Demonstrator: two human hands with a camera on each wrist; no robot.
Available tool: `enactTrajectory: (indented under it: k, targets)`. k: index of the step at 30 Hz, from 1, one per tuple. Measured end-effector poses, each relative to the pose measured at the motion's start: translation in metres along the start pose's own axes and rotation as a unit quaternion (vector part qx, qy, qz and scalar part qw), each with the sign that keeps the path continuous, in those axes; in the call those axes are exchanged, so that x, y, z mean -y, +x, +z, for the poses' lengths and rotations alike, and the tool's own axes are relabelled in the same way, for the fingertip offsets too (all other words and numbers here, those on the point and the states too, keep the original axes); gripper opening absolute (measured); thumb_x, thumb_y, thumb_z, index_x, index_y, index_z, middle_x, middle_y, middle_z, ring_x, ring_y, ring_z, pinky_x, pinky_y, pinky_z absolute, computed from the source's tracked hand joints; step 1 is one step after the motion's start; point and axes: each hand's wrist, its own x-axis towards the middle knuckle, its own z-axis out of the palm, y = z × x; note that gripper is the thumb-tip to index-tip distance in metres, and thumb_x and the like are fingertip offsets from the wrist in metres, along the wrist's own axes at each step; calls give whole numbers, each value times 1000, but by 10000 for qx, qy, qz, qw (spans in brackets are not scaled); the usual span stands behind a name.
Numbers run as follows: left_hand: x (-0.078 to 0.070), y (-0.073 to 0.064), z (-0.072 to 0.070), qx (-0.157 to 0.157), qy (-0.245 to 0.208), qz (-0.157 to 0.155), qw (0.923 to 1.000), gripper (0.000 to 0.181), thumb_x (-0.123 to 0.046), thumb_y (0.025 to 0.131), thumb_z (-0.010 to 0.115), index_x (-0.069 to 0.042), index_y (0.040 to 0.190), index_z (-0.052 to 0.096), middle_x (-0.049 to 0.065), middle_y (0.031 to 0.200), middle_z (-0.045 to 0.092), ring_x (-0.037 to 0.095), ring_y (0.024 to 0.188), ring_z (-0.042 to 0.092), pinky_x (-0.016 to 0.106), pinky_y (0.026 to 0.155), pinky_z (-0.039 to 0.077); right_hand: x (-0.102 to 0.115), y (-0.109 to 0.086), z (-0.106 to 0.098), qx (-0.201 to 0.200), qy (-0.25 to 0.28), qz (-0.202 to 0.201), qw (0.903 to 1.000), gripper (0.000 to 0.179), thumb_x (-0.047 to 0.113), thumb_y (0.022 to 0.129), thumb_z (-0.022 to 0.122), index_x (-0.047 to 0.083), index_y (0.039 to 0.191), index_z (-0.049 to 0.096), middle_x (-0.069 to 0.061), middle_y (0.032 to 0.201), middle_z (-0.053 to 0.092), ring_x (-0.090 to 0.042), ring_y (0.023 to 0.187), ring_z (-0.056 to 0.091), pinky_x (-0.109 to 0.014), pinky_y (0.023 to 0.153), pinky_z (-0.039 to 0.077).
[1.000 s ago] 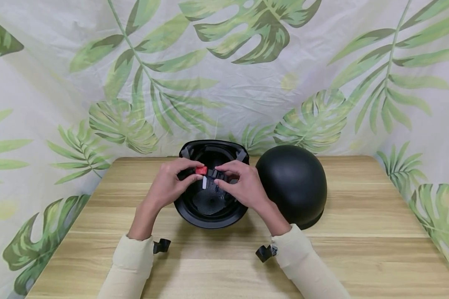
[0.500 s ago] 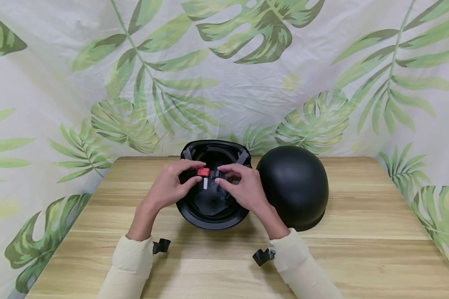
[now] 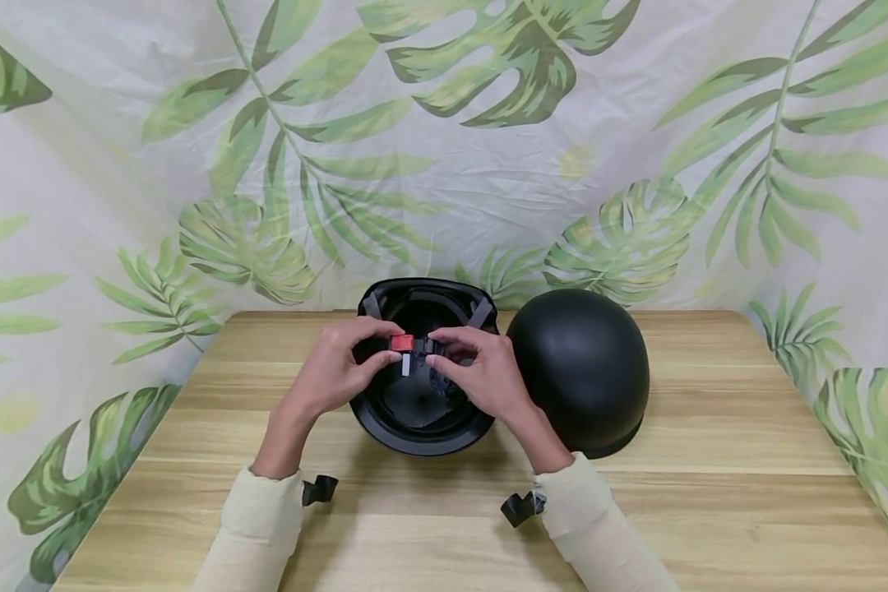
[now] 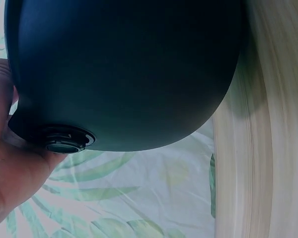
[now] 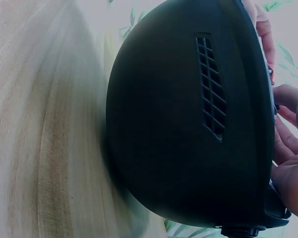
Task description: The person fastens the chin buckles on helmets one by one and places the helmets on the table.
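Observation:
An upturned black helmet [image 3: 423, 444] rests on the table with its padded inside facing up. Over its opening, my left hand [image 3: 329, 366] pinches the red part of a strap buckle [image 3: 402, 343] between thumb and fingertips. Opposite it, my right hand [image 3: 488, 366] pinches the black part [image 3: 427, 346], which lies against the red one; whether they are locked together cannot be told. A small white tag [image 3: 405, 365] hangs below. In the left wrist view the smooth shell [image 4: 129, 74] hides most of the fingers. The right wrist view shows a slotted vent [image 5: 212, 89] on the shell.
A second black helmet [image 3: 579, 370], dome up, stands close to the right of the first, beside my right forearm. The wooden table [image 3: 733, 427] ends at the back against a leaf-patterned cloth [image 3: 481, 189]. A black wrist camera [image 3: 521, 508] juts from the right cuff.
The red and black buckle parts have come slightly closer together and more level. My right hand has shifted a little to the left; both hands keep their pinch.

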Motion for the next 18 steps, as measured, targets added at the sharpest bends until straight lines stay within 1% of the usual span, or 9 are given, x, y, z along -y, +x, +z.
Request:
enactTrajectory:
  k: [4, 5, 10, 12, 16, 18]
  targets:
    - [-2, -1, 2, -42, -69, 23, 10000, 27, -1, 88, 87, -4, 113, 79, 8, 107, 80, 20, 100, 76, 43, 90, 62, 0, -1, 1, 29, 85, -34, 10000, 27, 13, 93, 86, 9, 119, 81, -13, 105, 81, -23, 90, 79, -40, 84, 66]
    - [-2, -1, 3, -63, -91, 61, 9999, 27, -1, 87, 88, -5, 113, 79, 7, 107, 80, 20, 100, 75, 42, 89, 62, -1, -1, 1, 57, 126, -20, 9999, 27, 13, 93, 86, 9, 119, 81, -12, 106, 82, -22, 91, 79, -37, 84, 66]
    - [-4, -1, 10, -62, -114, 154, 9998, 26, -2, 88, 88, -6, 112, 79, 6, 106, 80, 21, 101, 75, 39, 88, 62, -5, -2, 2, 157, 197, -16, 9997, 28, 14, 93, 86, 9, 120, 81, -10, 110, 82, -22, 93, 80, -36, 83, 66]
    - [-4, 0, 12, -32, -100, 128, 9999, 27, -2, 89, 87, -6, 114, 79, 7, 108, 80, 22, 103, 75, 41, 89, 62, -5, -2, 1, 137, 160, -53, 9998, 28, 14, 93, 86, 9, 120, 81, -10, 110, 82, -22, 93, 79, -39, 83, 66]
    - [-4, 0, 13, -20, -75, 102, 9999, 28, -2, 89, 86, -5, 116, 78, 9, 111, 80, 26, 106, 75, 47, 93, 61, -4, -1, 1, 39, 6, -109, 9999, 27, 14, 93, 86, 10, 119, 82, -8, 107, 81, -20, 91, 78, -36, 84, 66]
    - [-4, 1, 13, -23, -40, 81, 10000, 28, -2, 90, 86, -5, 117, 78, 9, 112, 80, 26, 107, 75, 48, 94, 61, -3, 0, 2, -12, -82, -142, 9999, 26, 15, 93, 86, 10, 118, 82, -8, 106, 80, -19, 90, 78, -35, 84, 65]
